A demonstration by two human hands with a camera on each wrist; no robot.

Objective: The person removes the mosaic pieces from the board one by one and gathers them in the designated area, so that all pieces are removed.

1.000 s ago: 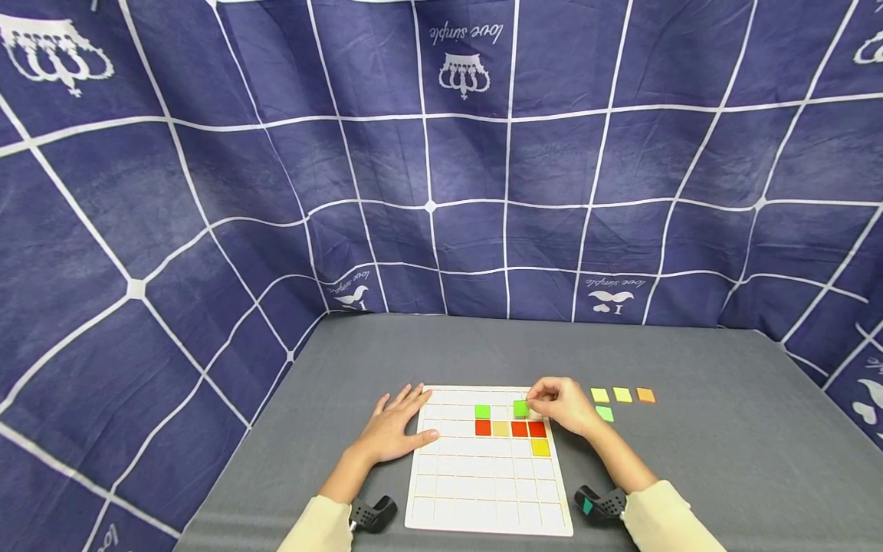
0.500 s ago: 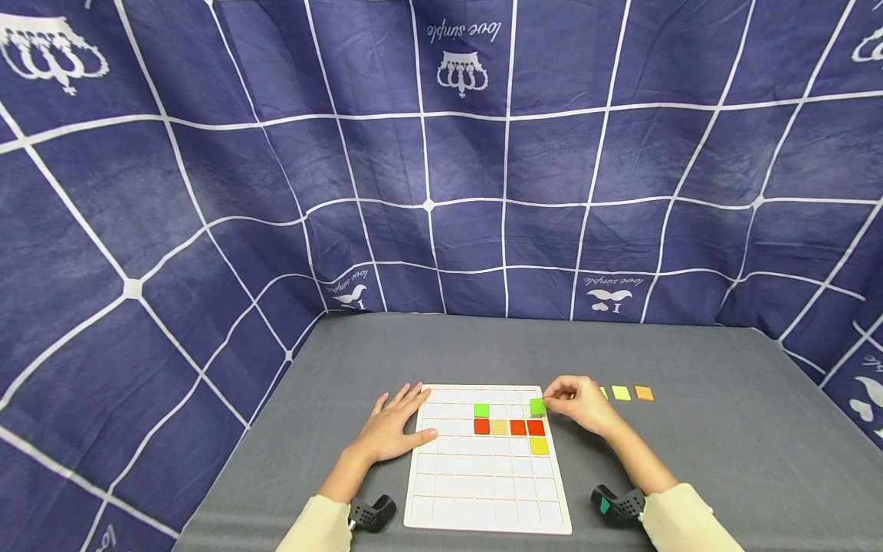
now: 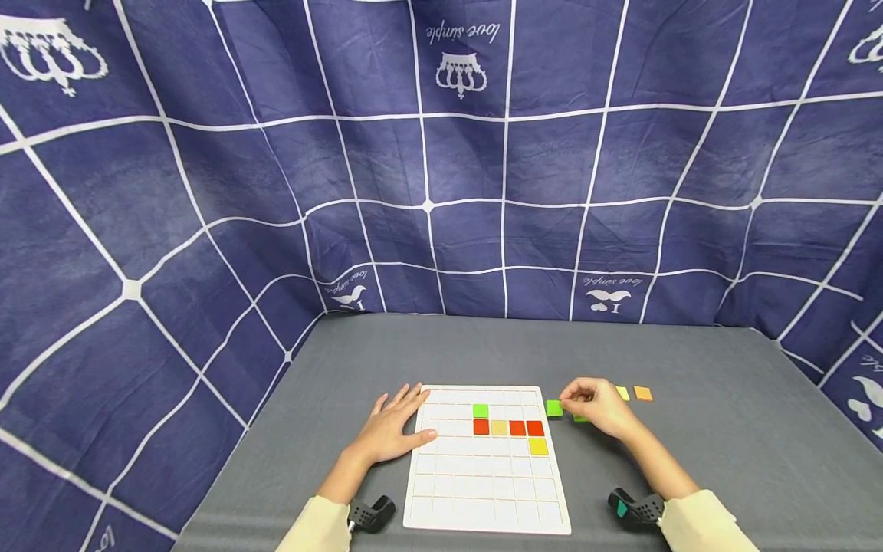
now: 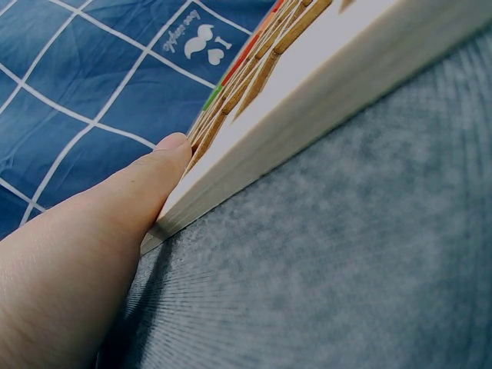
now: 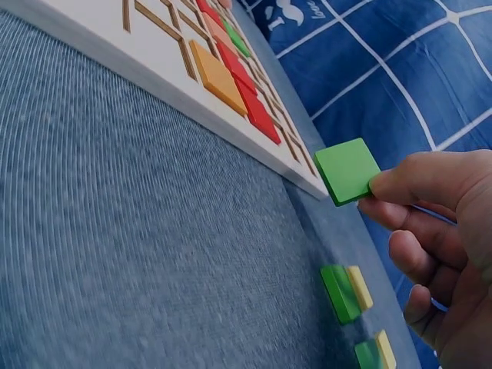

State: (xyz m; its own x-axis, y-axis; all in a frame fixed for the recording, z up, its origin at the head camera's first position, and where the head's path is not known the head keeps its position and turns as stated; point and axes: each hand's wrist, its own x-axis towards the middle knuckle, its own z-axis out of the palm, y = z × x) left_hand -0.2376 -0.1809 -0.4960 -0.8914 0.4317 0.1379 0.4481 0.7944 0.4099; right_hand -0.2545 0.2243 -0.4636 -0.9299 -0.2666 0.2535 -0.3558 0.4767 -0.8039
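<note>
A white gridded board (image 3: 486, 491) lies on the grey table. My right hand (image 3: 599, 406) pinches a green square tile (image 5: 347, 171) between thumb and finger, just off the board's right edge. In the right wrist view the tile is above the table, apart from the board. My left hand (image 3: 389, 431) rests at the board's left edge with fingers spread; its thumb (image 4: 165, 173) touches the rim. On the board sit a green tile (image 3: 480, 411), several red ones (image 3: 534, 428), a beige tile (image 3: 499, 428) and a yellow tile (image 3: 538, 446).
Right of the board lie loose tiles: a green one (image 5: 340, 294) partly under my right hand, a pale yellow one (image 3: 623, 392) and an orange one (image 3: 643, 393). Blue cloth (image 3: 469, 161) with white lines hangs behind the table.
My right hand has moved right with the green tile, from over the board's upper right cells to beyond its right edge. The left hand stays in place.
</note>
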